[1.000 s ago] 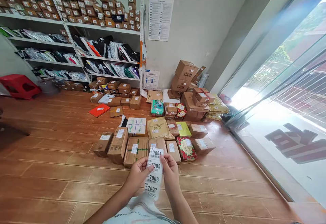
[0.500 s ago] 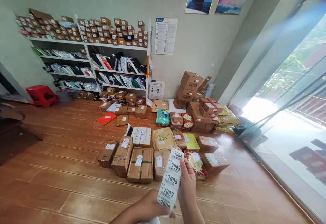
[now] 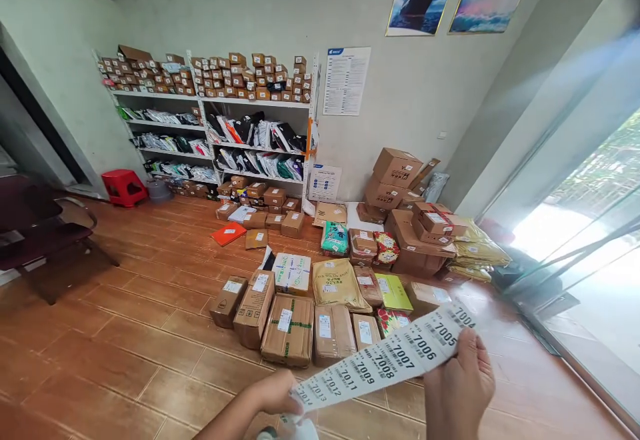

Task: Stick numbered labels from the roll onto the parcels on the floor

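A strip of white numbered barcode labels (image 3: pixel 383 360) is stretched slantwise between my hands, with printed numbers from 7004 at the upper right down to 7014 at the lower left. My right hand (image 3: pixel 463 373) pinches it near its upper end, thumb on the printed face. Low in the view, my left hand (image 3: pixel 280 392) grips the other end. Below that hand, part of a white roll (image 3: pixel 300 429) shows at the bottom edge. Beyond the strip, cardboard boxes (image 3: pixel 287 330) with shipping labels stand on the floor, some partly hidden behind it.
White shelving (image 3: pixel 255 101) against the wall carries many small boxes and bagged parcels. Stacked cartons (image 3: pixel 397 167) stand at the back right beside yellow sacks (image 3: pixel 480 247). A red stool (image 3: pixel 125 187) and a dark chair (image 3: pixel 40 227) are at left; a glass door (image 3: pixel 590 273) is at right.
My hands have moved apart, the right one rightward and the left one slightly left. More of the label strip is drawn out, now slanting across the view. The view has shifted left.
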Demonstrator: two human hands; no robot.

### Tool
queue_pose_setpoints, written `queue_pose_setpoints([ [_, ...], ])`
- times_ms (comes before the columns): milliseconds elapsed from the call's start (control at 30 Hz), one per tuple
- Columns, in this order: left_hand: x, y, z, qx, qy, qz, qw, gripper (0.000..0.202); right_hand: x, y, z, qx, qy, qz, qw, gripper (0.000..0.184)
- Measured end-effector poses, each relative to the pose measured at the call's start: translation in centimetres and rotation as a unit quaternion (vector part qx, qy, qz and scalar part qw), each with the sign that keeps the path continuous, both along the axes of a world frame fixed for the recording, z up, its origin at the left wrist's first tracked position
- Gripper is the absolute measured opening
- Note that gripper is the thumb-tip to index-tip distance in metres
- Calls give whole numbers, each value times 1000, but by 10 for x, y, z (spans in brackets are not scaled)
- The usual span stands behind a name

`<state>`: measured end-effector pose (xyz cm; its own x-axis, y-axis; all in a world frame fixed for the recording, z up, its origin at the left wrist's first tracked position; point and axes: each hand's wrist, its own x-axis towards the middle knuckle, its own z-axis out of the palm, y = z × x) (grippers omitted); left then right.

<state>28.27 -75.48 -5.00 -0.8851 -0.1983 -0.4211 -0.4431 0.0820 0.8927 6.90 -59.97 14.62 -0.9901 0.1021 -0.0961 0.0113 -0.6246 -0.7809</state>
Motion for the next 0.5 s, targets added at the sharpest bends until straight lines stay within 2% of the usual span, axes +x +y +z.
queue_pose_setpoints([
  [167,31,-26,-24,-34,-69,51,996,38,-23,12,-9,33,44,-71,996,46],
  [300,52,-40,-37,-7,-118,89,989,56,-23,17,0,23,52,-105,993,49],
  [400,62,-46,-40,18,-144,116,983,68,-21,20,9,12,44,-122,991,52],
  [500,69,-49,-37,26,-133,138,981,73,-22,23,9,11,40,-121,992,52],
])
